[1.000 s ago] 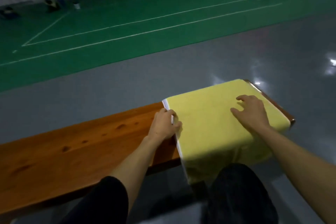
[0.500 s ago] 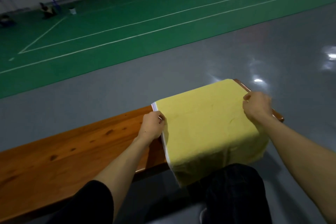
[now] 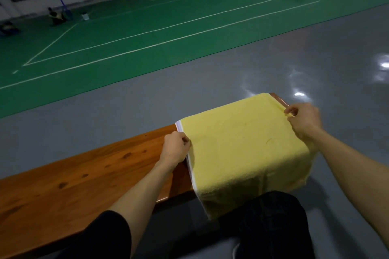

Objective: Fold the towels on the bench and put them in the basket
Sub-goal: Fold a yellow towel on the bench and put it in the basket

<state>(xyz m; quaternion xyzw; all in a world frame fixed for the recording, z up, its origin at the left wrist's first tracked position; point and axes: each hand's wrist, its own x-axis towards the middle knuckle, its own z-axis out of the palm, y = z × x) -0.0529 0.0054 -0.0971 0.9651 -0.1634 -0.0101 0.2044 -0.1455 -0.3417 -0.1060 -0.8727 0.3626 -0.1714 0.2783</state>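
Head | towel (image 3: 242, 147) draped over surface (image 3: 84, 185) end, front hanging off | left hand (image 3: 175, 149) pinching left edge | right hand (image 3: 305, 120) pinching right edge, flat on top a second ago | likely lifting for next fold | basket unseen

The head camera is looking forward and down, close over the bench (image 3: 63, 185) end (court floor (image 3: 147, 33) stretching beyond it).

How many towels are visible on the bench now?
1. The yellow towel lies across the right end of the bench, hanging over the near edge; the left hand and the right hand pinch its sides. Another could lie hidden beneath it.
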